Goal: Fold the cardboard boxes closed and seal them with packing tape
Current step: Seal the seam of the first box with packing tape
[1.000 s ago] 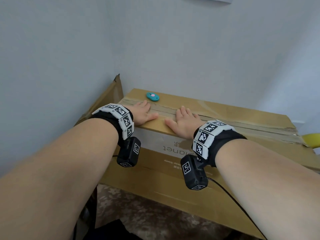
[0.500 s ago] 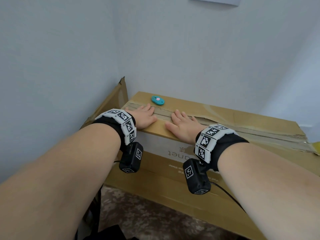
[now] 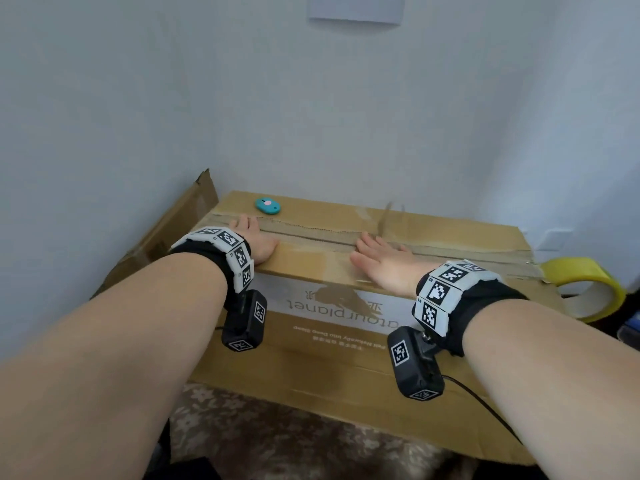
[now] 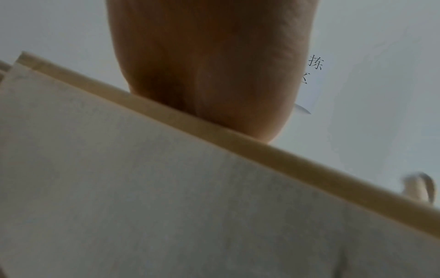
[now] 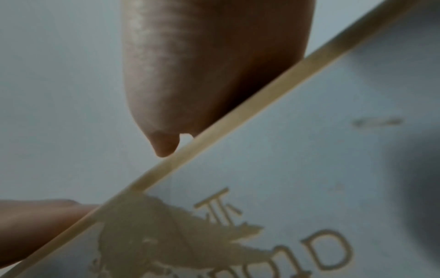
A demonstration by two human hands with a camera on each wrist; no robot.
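The cardboard box (image 3: 346, 327) lies closed against the wall, filling the middle of the head view, its top flaps meeting along a taped seam (image 3: 311, 235) that runs from nine o'clock to three o'clock. The left hand (image 3: 254, 237) lies flat on the top near the box's nine o'clock end, its grip holding nothing, fingers straight over the seam. The right hand (image 3: 384, 261) lies palm down toward the middle of the top, fingers spread and straight, their tips at the seam, grip wide and holding nothing. A small teal cutter (image 3: 267, 205) rests on the far flap at eleven o'clock, just beyond the left hand. A roll of yellow packing tape (image 3: 588, 289) stands on edge at the box's three o'clock end. A loose cardboard flap (image 3: 180, 223) sticks up at the nine o'clock end. The wrist views show only the heels of the hands on the box's near top edge.
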